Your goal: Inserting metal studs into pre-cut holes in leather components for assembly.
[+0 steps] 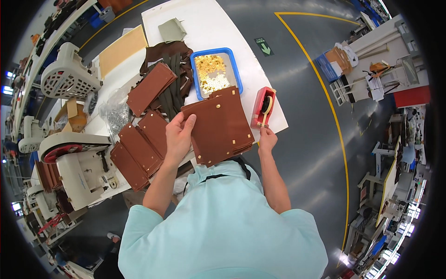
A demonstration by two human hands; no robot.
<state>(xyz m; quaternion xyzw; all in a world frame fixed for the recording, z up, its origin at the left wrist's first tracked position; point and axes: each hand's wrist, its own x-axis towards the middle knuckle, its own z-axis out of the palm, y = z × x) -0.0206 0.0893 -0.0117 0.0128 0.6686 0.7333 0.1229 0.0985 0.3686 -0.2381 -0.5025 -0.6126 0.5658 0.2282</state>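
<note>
A stack of brown leather-like panels (220, 125) with gold studs and small pale tabs lies at the table's near edge. My left hand (180, 137) grips its left edge, thumb on top and fingers partly hidden behind. To the right stands a red tape dispenser (257, 108) carrying a roll of pale tape (266, 105). At its near end my right hand (267, 138) is closed, thumb and finger pinching the tape's end. Just beyond the stack sits a blue-rimmed tray (239, 80) with many small gold pieces (211, 65) inside.
More brown panels (151, 88) lie left of the tray, beside dark fabric strips (173, 100). Further panel piles (132, 162) rest near a white sewing machine (76, 174). A clear plastic bag (115, 111) and grey-green folded piece (171, 30) share the white table (204, 23).
</note>
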